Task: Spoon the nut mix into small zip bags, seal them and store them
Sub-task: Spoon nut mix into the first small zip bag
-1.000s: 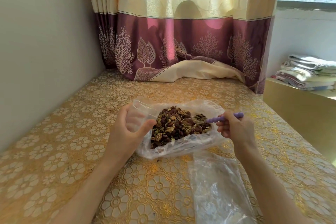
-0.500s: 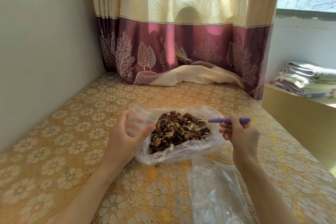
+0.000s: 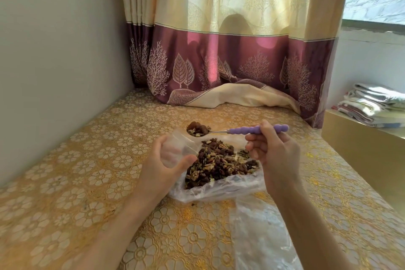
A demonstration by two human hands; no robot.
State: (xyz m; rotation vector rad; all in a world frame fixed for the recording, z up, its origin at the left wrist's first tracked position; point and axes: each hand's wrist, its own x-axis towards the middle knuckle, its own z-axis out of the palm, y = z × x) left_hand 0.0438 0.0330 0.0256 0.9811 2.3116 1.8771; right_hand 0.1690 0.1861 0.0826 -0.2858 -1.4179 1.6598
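Observation:
A heap of nut mix (image 3: 219,165) lies on a large clear plastic bag (image 3: 221,190) spread on the gold flowered tablecloth (image 3: 72,182). My left hand (image 3: 162,169) grips a small clear zip bag (image 3: 178,151), its mouth held up toward the spoon. My right hand (image 3: 276,155) holds a spoon with a purple beaded handle (image 3: 256,130). The spoon's bowl (image 3: 198,130) is heaped with nuts and hovers just above the small bag's open top.
Another clear plastic bag (image 3: 260,239) lies at the front right beside my right forearm. A cream and maroon curtain (image 3: 230,72) drapes onto the table's far end. Folded cloths (image 3: 372,105) sit on a ledge at the right. A plain wall runs along the left.
My right hand lifted the spoon out of the heap, now loaded with nuts, and carried it up and left over the small bag. My left hand kept hold of that bag.

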